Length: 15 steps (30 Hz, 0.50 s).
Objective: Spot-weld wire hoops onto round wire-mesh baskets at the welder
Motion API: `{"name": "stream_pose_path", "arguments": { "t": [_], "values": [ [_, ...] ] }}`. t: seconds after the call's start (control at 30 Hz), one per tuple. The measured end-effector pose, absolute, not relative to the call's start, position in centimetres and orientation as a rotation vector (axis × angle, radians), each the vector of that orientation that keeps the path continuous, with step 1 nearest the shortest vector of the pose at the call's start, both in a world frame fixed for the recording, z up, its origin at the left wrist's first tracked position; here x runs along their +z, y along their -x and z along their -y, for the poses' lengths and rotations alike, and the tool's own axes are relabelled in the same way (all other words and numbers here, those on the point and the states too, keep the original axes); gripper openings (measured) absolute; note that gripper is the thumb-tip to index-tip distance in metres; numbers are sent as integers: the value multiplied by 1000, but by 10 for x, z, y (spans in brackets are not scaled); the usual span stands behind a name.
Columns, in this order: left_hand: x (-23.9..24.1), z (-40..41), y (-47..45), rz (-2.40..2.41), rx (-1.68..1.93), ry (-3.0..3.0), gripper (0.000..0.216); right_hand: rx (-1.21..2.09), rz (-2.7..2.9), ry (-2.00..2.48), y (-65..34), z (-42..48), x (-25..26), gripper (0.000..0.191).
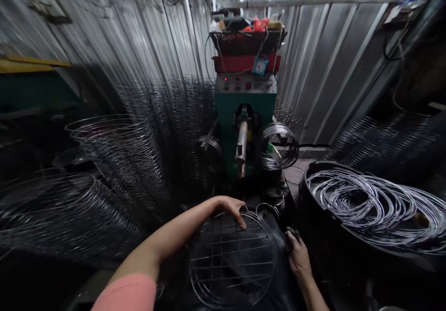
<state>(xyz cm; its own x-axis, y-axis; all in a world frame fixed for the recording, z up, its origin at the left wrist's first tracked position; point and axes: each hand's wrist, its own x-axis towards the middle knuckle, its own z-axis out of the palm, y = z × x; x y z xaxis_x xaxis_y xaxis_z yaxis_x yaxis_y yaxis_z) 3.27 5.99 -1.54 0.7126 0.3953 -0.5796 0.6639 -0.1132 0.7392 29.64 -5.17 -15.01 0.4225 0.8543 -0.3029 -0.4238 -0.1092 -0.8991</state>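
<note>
A round wire grill rack, with straight crossing bars inside a ring rim, lies tilted over my lap. My left hand reaches round to its far edge and is closed on the rim, thumb over the wires. More than one ring shows along the edge, so several racks or hoops may be stacked there. To the right of the rack, apart from it, is my right hand. Its fingers are drawn together and their tips look dark; whatever they hold, if anything, I cannot make out. Small wire rings lie just beyond the rack.
Ahead stands a green machine with a projecting metal arm. Wire hoops hang at its right. A black tub of wire rings is at right. Tall hoop stacks crowd the left. A basket tops the machine.
</note>
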Motion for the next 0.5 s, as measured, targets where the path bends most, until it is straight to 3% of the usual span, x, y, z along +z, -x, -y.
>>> {"name": "stream_pose_path", "arguments": {
  "t": [0.17,0.33,0.5],
  "values": [
    [31,-2,8,-1117,27,-1963,91,1043,694,1306,-288,61,-140,43],
    [63,33,34,-1270,350,-2271,98,933,1032,1400,-288,65,-141,37],
    [54,30,30,-1651,477,-2488,105,878,978,1414,-290,51,-147,42]
  ]
}}
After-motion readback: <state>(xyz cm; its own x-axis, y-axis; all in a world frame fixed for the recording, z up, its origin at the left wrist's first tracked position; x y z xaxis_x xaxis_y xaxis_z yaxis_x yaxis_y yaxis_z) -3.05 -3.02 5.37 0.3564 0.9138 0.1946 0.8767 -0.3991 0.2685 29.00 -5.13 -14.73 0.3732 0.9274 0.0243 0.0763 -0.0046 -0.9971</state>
